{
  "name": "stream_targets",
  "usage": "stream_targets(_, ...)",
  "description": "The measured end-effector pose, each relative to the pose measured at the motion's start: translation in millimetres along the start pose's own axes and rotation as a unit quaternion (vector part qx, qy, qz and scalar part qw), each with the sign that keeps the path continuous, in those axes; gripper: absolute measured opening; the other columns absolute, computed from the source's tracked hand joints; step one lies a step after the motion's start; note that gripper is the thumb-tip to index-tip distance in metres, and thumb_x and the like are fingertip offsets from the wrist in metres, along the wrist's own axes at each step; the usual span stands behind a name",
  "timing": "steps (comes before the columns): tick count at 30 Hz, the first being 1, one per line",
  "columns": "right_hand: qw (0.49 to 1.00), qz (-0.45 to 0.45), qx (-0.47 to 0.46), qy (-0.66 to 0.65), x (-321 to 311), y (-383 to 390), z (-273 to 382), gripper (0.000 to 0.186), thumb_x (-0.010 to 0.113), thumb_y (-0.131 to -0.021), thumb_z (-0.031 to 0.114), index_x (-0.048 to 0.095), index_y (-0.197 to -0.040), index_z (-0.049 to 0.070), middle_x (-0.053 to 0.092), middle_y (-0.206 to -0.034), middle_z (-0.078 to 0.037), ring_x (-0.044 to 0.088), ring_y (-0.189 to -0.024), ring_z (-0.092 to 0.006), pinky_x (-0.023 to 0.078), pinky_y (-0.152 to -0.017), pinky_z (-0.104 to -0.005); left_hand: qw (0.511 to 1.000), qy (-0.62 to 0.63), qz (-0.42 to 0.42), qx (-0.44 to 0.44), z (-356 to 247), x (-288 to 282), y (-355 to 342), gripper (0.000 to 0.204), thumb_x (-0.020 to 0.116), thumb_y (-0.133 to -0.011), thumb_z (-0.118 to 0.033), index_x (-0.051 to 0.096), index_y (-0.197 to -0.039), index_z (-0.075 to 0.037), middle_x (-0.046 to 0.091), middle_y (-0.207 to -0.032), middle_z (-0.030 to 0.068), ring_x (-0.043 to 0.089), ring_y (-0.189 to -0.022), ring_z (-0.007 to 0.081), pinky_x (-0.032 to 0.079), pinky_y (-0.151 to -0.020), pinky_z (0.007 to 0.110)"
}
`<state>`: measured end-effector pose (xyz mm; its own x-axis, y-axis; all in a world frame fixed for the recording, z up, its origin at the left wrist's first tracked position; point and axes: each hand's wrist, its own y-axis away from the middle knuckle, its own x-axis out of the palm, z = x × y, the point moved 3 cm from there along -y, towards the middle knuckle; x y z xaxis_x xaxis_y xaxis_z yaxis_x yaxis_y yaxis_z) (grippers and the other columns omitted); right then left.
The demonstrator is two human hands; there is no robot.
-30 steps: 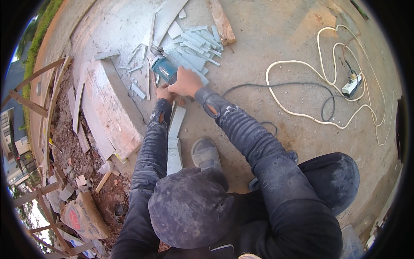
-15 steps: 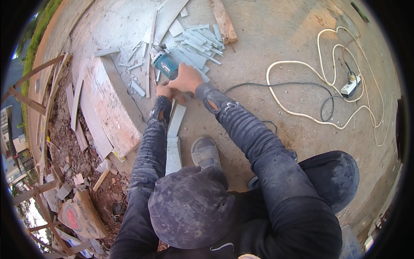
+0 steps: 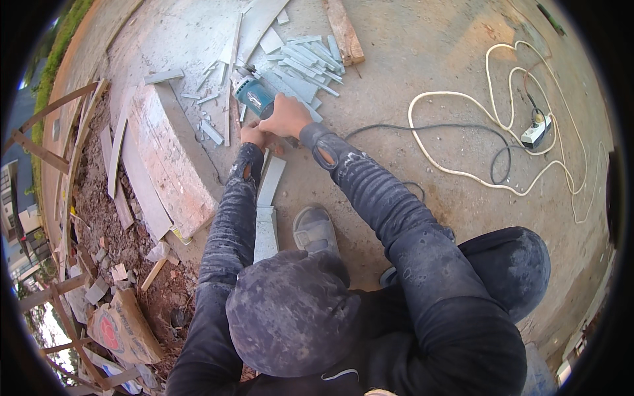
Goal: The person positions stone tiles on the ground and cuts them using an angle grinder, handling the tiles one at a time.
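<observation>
A teal angle grinder [image 3: 254,96] with a grey metal head lies tilted above the ground, its head pointing away from me. My right hand [image 3: 288,117] is wrapped round the rear of its body. Just below, my left hand [image 3: 255,136] is closed against the right hand's fingers. What the left fingers hold, if anything, is hidden. Past the grinder lie many pale blue-grey cut strips [image 3: 307,63] in a loose pile. Nearer my left forearm, a narrow pale board piece [image 3: 271,181] rests on the ground beside my sandalled foot [image 3: 316,230].
A rough concrete block [image 3: 168,162] stands to the left, beside planks and rubble. A brown paper sack [image 3: 127,328] lies at lower left. On the right, a white cable [image 3: 456,175] loops to a power strip [image 3: 536,132]. A wooden board [image 3: 343,30] lies far ahead.
The grinder and both hands have shifted very slightly to the right. My grip looks the same, and the strips and cables have stayed in place.
</observation>
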<state>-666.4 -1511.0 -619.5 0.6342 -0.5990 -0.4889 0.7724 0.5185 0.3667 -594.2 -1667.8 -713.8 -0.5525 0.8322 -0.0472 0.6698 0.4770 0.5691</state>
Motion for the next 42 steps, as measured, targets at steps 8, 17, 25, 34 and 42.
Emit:
stream_targets(8, 1.000, 0.002, 0.008, -0.001, -1, 2, 2, 0.076, 0.079, -0.063, 0.040, 0.057, -0.116, -0.010, 0.064, -0.113, -0.027, 0.064, -0.106, -0.0383, 0.052, -0.092, -0.0396, 1.000, -0.001, -0.006, 0.009, 4, -3, -5, 0.012, 0.062, -0.085, -0.001, 0.064, -0.094, 0.006, 0.067, -0.085, 0.0124, 0.068, -0.068, 0.0225, 0.059, -0.060, 0.035)
stream_targets(17, 1.000, -0.008, 0.007, 0.003, 2, 2, -2, 0.075, 0.077, -0.064, 0.039, 0.056, -0.117, -0.010, 0.063, -0.114, -0.027, 0.064, -0.107, -0.0385, 0.052, -0.093, -0.0396, 1.000, 0.003, 0.007, 0.027, 6, 0, -6, 0.011, 0.061, -0.085, -0.001, 0.064, -0.095, 0.005, 0.066, -0.087, 0.0105, 0.067, -0.074, 0.0213, 0.058, -0.064, 0.035)
stream_targets(25, 1.000, -0.002, 0.006, -0.001, 2, 6, -1, 0.074, 0.076, -0.064, 0.038, 0.056, -0.117, -0.010, 0.063, -0.114, -0.028, 0.064, -0.106, -0.0392, 0.052, -0.093, -0.0398, 0.999, 0.005, 0.023, 0.032, 7, -4, -10, 0.012, 0.058, -0.085, 0.003, 0.064, -0.095, 0.006, 0.067, -0.088, 0.0105, 0.067, -0.074, 0.0216, 0.058, -0.065, 0.035)
stream_targets(34, 1.000, -0.016, 0.011, 0.011, 1, 10, -6, 0.072, 0.075, -0.064, 0.037, 0.058, -0.116, -0.009, 0.064, -0.114, -0.028, 0.064, -0.105, -0.0391, 0.052, -0.092, -0.0400, 1.000, -0.021, 0.020, 0.012, 0, 4, 1, 0.011, 0.057, -0.084, 0.004, 0.064, -0.093, 0.003, 0.066, -0.086, 0.0087, 0.068, -0.072, 0.0216, 0.060, -0.063, 0.035)
stream_targets(42, 1.000, -0.008, 0.014, 0.008, -2, 16, -5, 0.067, 0.074, -0.061, 0.037, 0.062, -0.110, -0.007, 0.065, -0.110, -0.028, 0.065, -0.102, -0.0395, 0.053, -0.091, -0.0401, 0.999, -0.029, 0.011, 0.018, 5, -3, -10, 0.017, 0.053, -0.085, 0.005, 0.064, -0.098, 0.005, 0.066, -0.087, 0.0106, 0.068, -0.073, 0.0227, 0.061, -0.063, 0.035)
